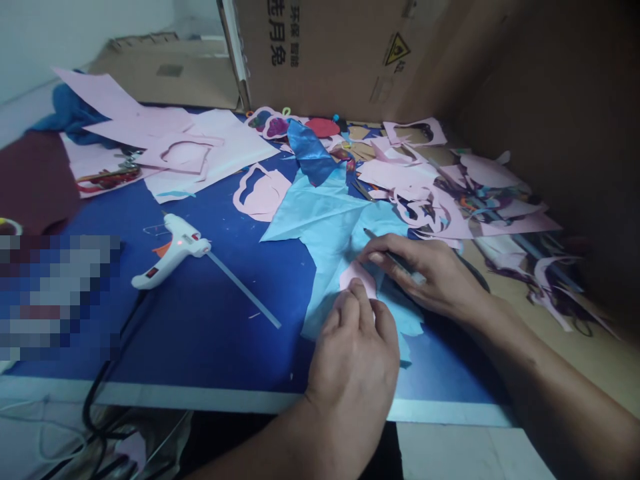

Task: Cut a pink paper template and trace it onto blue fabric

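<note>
A light blue paper sheet [325,227] lies on the dark blue mat [200,320]. A small pink paper shape [357,277] rests on it. My left hand [353,360] presses the pink shape down with its fingertips, fingers together. My right hand [425,273] holds a thin grey pen [395,257] like a pencil, its tip at the blue sheet just above the pink shape.
A white hot glue gun [170,250] with a clear glue stick lies left on the mat, its black cord running off the front edge. Pink paper sheets [200,147] and cut scraps [450,193] cover the back and right. Cardboard boxes [350,53] stand behind. Scissors [107,177] lie far left.
</note>
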{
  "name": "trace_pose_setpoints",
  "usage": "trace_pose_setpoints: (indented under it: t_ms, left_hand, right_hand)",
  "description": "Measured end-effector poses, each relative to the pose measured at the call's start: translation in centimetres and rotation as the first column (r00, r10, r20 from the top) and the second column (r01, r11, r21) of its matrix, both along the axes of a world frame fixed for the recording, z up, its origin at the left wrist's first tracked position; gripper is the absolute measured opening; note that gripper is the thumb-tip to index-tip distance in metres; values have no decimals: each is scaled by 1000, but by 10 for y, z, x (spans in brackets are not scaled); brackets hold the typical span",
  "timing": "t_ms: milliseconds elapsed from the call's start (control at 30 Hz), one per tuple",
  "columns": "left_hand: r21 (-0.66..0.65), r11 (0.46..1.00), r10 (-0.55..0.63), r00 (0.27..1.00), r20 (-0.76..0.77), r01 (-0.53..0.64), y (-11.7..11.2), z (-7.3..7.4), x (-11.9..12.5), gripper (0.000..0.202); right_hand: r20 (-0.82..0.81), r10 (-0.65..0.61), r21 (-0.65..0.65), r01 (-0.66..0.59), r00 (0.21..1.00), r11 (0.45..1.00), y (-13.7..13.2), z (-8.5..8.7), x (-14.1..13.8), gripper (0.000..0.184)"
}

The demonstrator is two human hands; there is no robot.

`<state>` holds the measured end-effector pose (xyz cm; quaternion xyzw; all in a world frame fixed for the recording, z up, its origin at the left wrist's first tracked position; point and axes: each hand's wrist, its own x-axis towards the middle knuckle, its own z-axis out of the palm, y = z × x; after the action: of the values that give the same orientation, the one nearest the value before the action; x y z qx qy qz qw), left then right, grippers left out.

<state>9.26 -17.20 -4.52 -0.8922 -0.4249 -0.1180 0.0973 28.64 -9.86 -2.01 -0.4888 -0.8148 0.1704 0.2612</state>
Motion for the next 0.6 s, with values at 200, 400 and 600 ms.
trace_pose_setpoints:
  t_ms: [200,400,600]
  left_hand:
    - [4,1000,7,1000,3,-7,0,-1,1,41]
    - [11,1000,4,999,41,-4,1,-1,-1,36]
    - [-38,999,7,999,46,-5,0,-2,0,37]
  right_hand:
    - [-160,-195,83,210,968,974,2,28,0,25]
    - [-187,-148,-65,138,971,988,13,42,-14,58]
    - [-257,-110,-103,86,960,991,16,8,-24,51]
